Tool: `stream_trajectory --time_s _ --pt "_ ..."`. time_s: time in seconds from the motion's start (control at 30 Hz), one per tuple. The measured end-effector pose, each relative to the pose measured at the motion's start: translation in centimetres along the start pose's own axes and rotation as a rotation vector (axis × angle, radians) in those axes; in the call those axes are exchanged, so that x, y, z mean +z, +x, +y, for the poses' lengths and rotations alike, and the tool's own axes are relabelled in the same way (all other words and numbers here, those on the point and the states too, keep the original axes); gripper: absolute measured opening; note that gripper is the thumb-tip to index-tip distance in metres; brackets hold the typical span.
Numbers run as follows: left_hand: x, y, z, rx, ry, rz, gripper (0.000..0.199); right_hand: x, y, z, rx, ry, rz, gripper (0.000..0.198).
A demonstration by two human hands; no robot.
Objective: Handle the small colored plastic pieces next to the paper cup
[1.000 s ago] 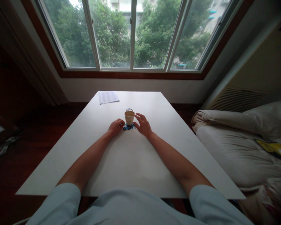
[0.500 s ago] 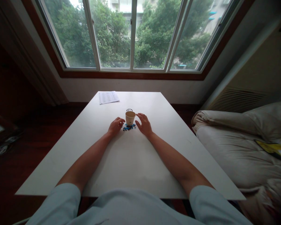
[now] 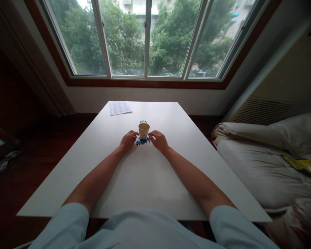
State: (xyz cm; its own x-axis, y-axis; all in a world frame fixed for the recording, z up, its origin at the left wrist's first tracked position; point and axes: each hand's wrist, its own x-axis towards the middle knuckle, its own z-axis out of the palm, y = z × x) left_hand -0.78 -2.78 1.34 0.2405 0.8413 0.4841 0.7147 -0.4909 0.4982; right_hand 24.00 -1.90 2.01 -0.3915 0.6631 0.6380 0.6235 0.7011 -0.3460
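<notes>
A pale brown paper cup (image 3: pixel 144 132) stands upright on the white table, its mouth facing up. Small blue and dark beads (image 3: pixel 142 141) lie scattered at its foot on the near side. My left hand (image 3: pixel 129 140) rests on the table left of the cup, fingers loosely bent and a little apart, fingertips close to the cup's side. On the other side, my right hand (image 3: pixel 158 140) has its thumb and fingertips drawn together beside the cup and the right end of the beads. Whether something small is between them is too fine to see.
Behind the cup lies a thin dark loop (image 3: pixel 143 122), partly hidden by it. Printed sheets of paper (image 3: pixel 120 108) lie at the far left of the white table (image 3: pixel 150 180). A beige sofa (image 3: pixel 264 162) stands to the right, and a window (image 3: pixel 146 41) is ahead.
My right hand's raised fingers have come down and closed toward the thumb beside the cup. My left hand has barely moved. The cup stays in nearly the same place.
</notes>
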Motion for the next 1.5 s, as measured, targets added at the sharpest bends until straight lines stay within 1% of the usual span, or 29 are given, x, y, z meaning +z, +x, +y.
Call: stream_trajectory --time_s 0.27,0.6,0.83,1.03,1.17,1.4,1.5 --pt "0.4 0.0 -0.3 0.021 -0.001 -0.063 0.038 0.5 -0.1 0.3 -0.023 -0.001 -0.039 0.024" --pt "0.4 0.0 -0.3 0.021 0.005 -0.050 0.034 0.6 -0.1 0.5 -0.058 -0.002 -0.092 0.025" --pt "0.5 0.0 -0.5 0.019 0.008 -0.067 0.035 0.9 -0.2 0.7 -0.078 -0.004 -0.119 0.025" --pt "0.9 0.2 -1.1 0.078 0.085 -0.109 0.035 1.0 -0.2 0.9 -0.075 -0.003 -0.120 0.027" --pt "1.2 0.3 -1.3 0.088 0.138 -0.125 0.038 1.1 -0.3 0.9 -0.068 0.002 -0.120 0.027" --pt "1.2 0.2 -1.2 0.111 0.124 -0.139 0.040 1.2 -0.2 1.0 -0.065 0.000 -0.120 0.029" --pt "1.1 0.1 -1.2 0.131 0.149 -0.145 0.040 1.2 -0.2 0.9 -0.068 -0.002 -0.123 0.029"
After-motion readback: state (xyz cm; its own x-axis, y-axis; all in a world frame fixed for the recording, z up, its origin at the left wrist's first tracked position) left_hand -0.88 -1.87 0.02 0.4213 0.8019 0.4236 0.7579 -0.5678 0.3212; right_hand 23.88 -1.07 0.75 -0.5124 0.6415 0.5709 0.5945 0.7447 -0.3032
